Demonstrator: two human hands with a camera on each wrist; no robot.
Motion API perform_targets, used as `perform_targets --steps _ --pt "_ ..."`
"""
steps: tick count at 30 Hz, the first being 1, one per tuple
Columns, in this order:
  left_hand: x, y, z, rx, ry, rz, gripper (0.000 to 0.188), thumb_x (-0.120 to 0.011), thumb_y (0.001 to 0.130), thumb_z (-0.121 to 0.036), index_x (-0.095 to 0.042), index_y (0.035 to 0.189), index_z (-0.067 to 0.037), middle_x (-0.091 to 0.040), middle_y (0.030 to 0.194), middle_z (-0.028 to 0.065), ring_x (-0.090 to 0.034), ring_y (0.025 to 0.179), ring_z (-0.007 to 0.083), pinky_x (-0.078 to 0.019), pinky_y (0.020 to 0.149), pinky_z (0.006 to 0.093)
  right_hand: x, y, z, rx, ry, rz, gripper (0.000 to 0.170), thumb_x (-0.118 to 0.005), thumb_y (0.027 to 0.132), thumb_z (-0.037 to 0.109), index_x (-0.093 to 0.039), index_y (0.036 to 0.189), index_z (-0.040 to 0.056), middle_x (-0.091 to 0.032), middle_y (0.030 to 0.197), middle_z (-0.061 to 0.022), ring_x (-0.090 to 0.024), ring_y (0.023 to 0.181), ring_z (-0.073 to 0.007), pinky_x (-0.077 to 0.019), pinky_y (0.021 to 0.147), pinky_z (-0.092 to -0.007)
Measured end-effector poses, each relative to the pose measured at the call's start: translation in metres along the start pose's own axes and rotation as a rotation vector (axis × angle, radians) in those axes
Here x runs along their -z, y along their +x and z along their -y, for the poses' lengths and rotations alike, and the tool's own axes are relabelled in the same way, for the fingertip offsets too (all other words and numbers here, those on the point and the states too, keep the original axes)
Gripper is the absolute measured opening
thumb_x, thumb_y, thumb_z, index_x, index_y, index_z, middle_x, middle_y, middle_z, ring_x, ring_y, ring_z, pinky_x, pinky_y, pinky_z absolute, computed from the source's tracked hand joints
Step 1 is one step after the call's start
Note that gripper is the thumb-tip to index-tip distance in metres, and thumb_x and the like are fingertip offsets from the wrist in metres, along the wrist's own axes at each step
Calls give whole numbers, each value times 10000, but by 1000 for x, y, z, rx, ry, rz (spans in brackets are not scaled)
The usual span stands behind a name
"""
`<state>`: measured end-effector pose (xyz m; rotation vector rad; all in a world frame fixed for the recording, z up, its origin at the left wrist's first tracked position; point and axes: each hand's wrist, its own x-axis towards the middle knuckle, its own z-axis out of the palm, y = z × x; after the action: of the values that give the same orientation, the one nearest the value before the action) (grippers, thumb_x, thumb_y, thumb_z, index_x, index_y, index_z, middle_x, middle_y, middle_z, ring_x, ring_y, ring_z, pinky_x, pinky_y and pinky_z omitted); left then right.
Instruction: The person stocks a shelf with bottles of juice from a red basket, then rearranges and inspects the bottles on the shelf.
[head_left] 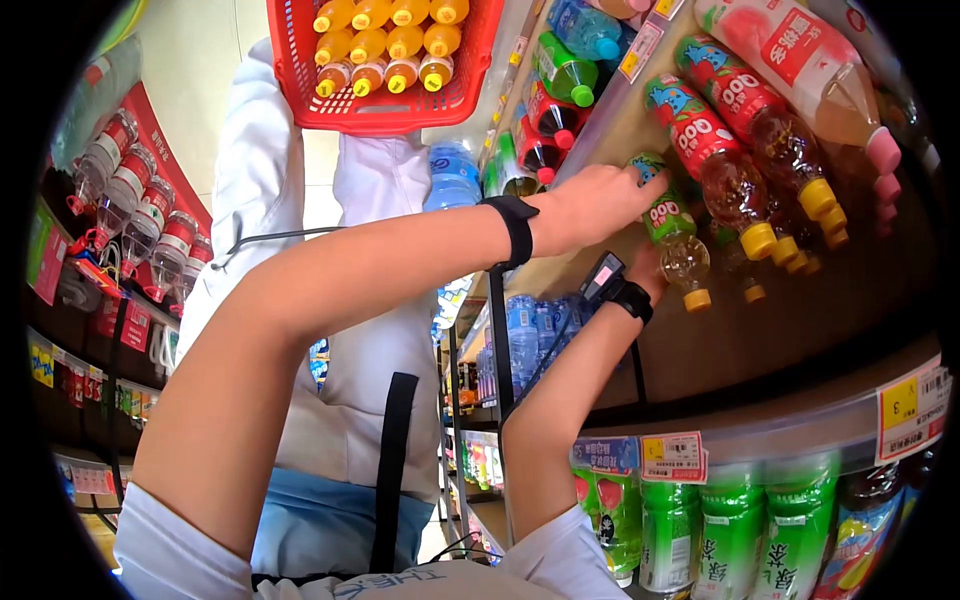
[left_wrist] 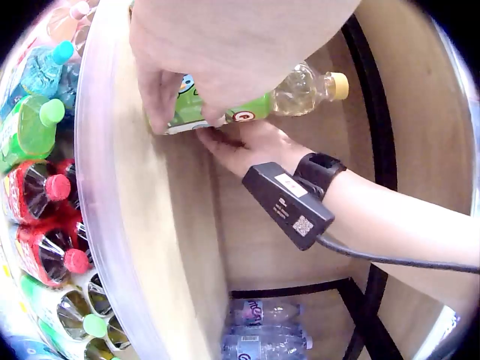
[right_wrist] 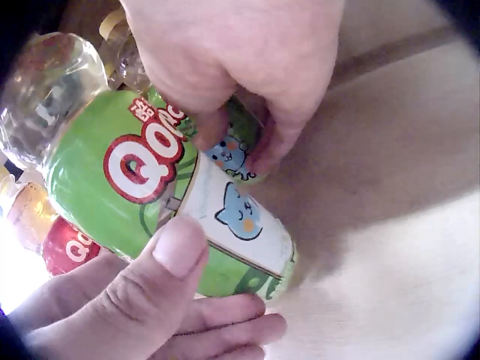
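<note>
The left hand (head_left: 590, 208) and right hand (head_left: 648, 268) meet at a Qoo bottle (head_left: 668, 218). In the head view, additional bottles (head_left: 692, 122) stand to its right. A basket (head_left: 385, 118) containing juice bottles (head_left: 404, 42) sits upper left. Tea bottles (head_left: 728, 540) occupy the lower right, beneath a price tag (head_left: 673, 457).

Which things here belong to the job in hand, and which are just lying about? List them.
Job in hand:
Clear plastic bottle with green label and yellow cap, held in the bare left grip
Second green-labelled plastic bottle, apparently pinched by the bare right grip

Seemingly just lying about:
Green-wrapped plastic tea bottles
Red-labelled clear plastic bottles, far left
</note>
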<state>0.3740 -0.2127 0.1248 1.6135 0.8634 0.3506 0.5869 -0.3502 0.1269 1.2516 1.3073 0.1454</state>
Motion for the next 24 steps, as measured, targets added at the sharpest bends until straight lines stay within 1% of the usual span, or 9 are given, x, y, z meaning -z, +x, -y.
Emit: perform_targets --steps 2,3,5,9,11,12,14,20,24 --pt "-12 3 1 -27 -17 -60 520 -598 819 -23 -501 1329 17 -653 806 209 -692 717 399 -572 617 456 13 15 -16 22 404 259 515 -544 994 248 -470 1436 -7 -482 1470 -191 -424 1385 -373 -260 1199 -575" --pt "-13 6 -1 -31 -22 -63 520 -598 819 -23 -501 1329 17 -653 806 209 -692 717 399 -572 617 456 11 18 -22 -7 473 302 514 -545 993 244 -470 1436 -7 -481 1471 -190 -425 1384 -371 -263 1198 -574" --pt "-14 8 -3 32 -78 -12 511 -659 843 -79 -483 1315 9 -629 821 221 -659 743 424 -548 663 483 8 25 -27 -43 436 218 512 -549 992 235 -470 1437 -6 -480 1472 -189 -428 1383 -368 -269 1196 -572" --pt "-19 13 -3 21 -128 -32 534 -667 838 -89 -465 1321 18 -620 817 233 -648 757 439 -543 678 493 2 29 -28 -72 417 174 508 -556 990 219 -469 1437 -5 -478 1475 -187 -433 1381 -361 -281 1191 -567" --pt "-17 15 -5 57 -126 -9 534 -665 841 -93 -458 1320 22 -614 814 242 -642 760 444 -534 685 502 2 29 -29 -81 412 165 506 -560 989 211 -468 1438 -4 -477 1477 -186 -435 1380 -357 -287 1189 -564" --pt "-17 15 -4 52 -124 -10 534 -665 841 -93 -458 1320 22 -614 814 242 -642 760 444 -534 685 502 2 29 -29 -83 411 161 505 -561 988 207 -468 1438 -3 -477 1477 -186 -436 1380 -355 -290 1188 -563" --pt "-16 14 -2 1 -140 -72 445 -611 831 -55 -526 1262 13 -654 799 223 -684 728 412 -564 643 485 0 27 -29 -87 406 156 504 -565 987 199 -468 1438 -3 -476 1479 -185 -439 1379 -352 -295 1185 -561" --pt "-18 13 0 12 -127 -40 443 -618 839 -69 -526 1266 12 -652 812 219 -682 748 412 -563 663 481 -6 27 -32 -90 377 147 501 -576 984 175 -466 1440 -1 -473 1484 -182 -446 1376 -341 -313 1178 -554" --pt "-17 9 4 -53 -124 -86 487 -616 847 -71 -509 1312 26 -650 835 217 -680 764 412 -563 671 479 -11 29 -34 -87 352 127 499 -583 982 159 -465 1441 1 -471 1487 -180 -451 1374 -334 -325 1174 -549"
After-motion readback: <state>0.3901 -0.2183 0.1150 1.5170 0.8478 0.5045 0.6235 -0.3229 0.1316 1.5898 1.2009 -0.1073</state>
